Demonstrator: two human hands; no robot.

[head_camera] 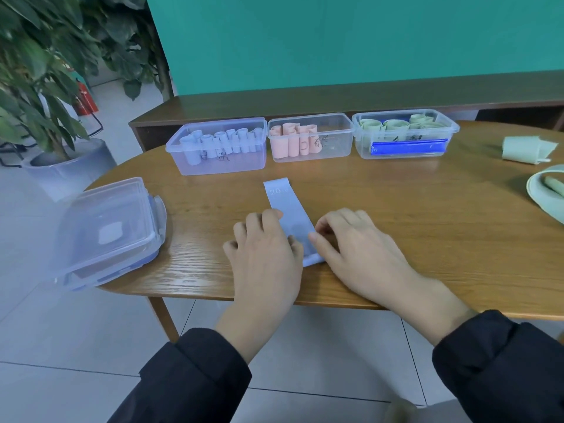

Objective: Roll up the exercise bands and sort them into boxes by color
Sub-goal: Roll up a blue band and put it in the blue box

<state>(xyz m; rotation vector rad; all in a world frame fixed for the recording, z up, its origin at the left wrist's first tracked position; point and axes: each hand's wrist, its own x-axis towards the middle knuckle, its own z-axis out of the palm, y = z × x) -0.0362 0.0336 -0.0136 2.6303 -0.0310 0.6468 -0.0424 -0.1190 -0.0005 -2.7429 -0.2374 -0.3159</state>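
I see the wooden desk (396, 227) carrying three clear boxes: blue rolls in the left box (217, 148), pink in the middle box (310, 138), green in the right box (405, 134). A pale blue band (285, 206) lies flat near the front edge. My left hand (264, 257) and right hand (357, 251) each pinch its near end with curled fingers.

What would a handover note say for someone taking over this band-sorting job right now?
Left hand and right hand both pinch the near end of the blue band, which lies flat on the table; rolling is barely started.
Done: rolls sit in the blue box, pink box and green box.
Left: roll this band and box it with the blue rolls, then the loose green bands at the right.
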